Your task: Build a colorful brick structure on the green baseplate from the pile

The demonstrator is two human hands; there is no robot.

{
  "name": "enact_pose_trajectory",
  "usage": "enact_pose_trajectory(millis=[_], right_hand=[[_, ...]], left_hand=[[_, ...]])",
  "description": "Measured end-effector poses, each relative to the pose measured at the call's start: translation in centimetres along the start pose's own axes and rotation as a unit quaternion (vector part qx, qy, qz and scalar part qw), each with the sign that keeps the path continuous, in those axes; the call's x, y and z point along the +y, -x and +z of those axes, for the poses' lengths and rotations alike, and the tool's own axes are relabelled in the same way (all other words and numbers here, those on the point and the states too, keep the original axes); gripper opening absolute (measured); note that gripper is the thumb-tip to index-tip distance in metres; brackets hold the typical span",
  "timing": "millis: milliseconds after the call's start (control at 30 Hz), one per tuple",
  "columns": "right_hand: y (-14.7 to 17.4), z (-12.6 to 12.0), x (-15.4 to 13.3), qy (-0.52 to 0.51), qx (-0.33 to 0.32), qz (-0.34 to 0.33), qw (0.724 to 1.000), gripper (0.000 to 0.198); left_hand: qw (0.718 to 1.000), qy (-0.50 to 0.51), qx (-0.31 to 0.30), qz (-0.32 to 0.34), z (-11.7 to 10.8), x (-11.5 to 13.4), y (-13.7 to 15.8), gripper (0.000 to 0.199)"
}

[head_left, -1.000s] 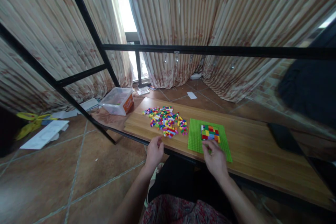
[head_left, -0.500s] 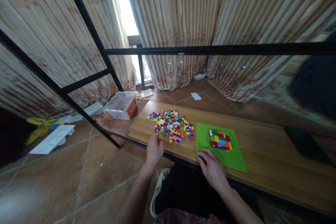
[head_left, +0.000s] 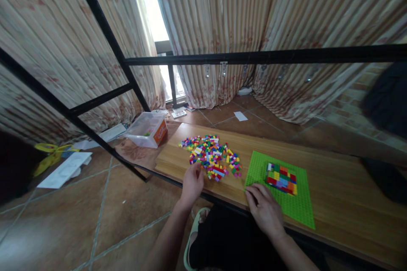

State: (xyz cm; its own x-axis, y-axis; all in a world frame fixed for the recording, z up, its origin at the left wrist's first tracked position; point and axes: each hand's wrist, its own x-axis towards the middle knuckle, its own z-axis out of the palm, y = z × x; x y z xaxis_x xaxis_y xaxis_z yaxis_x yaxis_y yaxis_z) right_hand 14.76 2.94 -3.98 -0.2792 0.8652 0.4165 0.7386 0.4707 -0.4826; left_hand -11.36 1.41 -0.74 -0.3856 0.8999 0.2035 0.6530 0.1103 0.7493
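Note:
My left hand (head_left: 193,181) is at the near edge of a pile of small coloured toy bricks (head_left: 210,152). Its fingertips are pinched together, and whatever is between them is too small to make out. My right hand (head_left: 265,209) rests with curled fingers at the near left corner of a green studded baseplate (head_left: 300,205), gripping its edge. On the plate sits a flat rectangular block of bricks (head_left: 282,179) in red, yellow, green, blue and orange.
The wooden tabletop (head_left: 343,216) has a dark flat object (head_left: 381,180) at its right. Left of it stands a clear plastic box (head_left: 148,129) with an orange label. A black metal bar (head_left: 254,57) runs across beyond the table. White papers (head_left: 241,116) lie on the tiled floor.
My left hand has moved in to the bricks and its fingers have closed. The baseplate, with my right hand at it, appears farther right and slightly turned; the camera view has also shifted.

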Motion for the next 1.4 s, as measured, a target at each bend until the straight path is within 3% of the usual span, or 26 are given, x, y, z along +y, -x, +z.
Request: enact_pose_trajectory(millis=[100,333,633,867,1100,1233,1333,1400], right_hand=[[0.0,0.2,0.1,0.013,0.013,-0.004,1.000,0.024],[0.0,0.2,-0.1,0.009,0.012,-0.010,1.000,0.022],[-0.3,0.1,-0.7,0.021,0.014,-0.002,1.000,0.023],[-0.3,0.1,-0.8,0.031,0.013,-0.015,0.999,0.020],[-1.0,-0.4,-1.5,0.027,-0.004,0.003,1.000,0.016],[-1.3,-0.7,-1.8,0.028,-0.013,0.018,0.999,0.015],[-1.3,-0.8,-1.8,0.013,-0.019,0.025,0.999,0.014],[-1.4,-0.9,-1.7,-0.018,-0.017,0.031,0.999,0.013]], left_hand=[[1.000,-0.002,0.029,0.005,-0.2,-0.1,-1.8,0.029],[0.992,-0.111,0.050,0.028,-0.2,0.6,-7.8,0.030],[0.975,-0.181,-0.041,0.121,2.9,3.1,-10.3,0.033],[0.934,-0.315,-0.099,0.139,5.7,5.3,-13.4,0.025],[0.927,-0.328,-0.122,0.134,5.3,6.4,-13.8,0.027],[0.966,-0.220,-0.094,0.094,4.4,7.7,-12.2,0.026],[0.986,-0.015,-0.155,0.068,4.7,8.9,-8.8,0.026],[0.975,0.128,-0.178,0.031,5.4,9.5,-5.7,0.026]])
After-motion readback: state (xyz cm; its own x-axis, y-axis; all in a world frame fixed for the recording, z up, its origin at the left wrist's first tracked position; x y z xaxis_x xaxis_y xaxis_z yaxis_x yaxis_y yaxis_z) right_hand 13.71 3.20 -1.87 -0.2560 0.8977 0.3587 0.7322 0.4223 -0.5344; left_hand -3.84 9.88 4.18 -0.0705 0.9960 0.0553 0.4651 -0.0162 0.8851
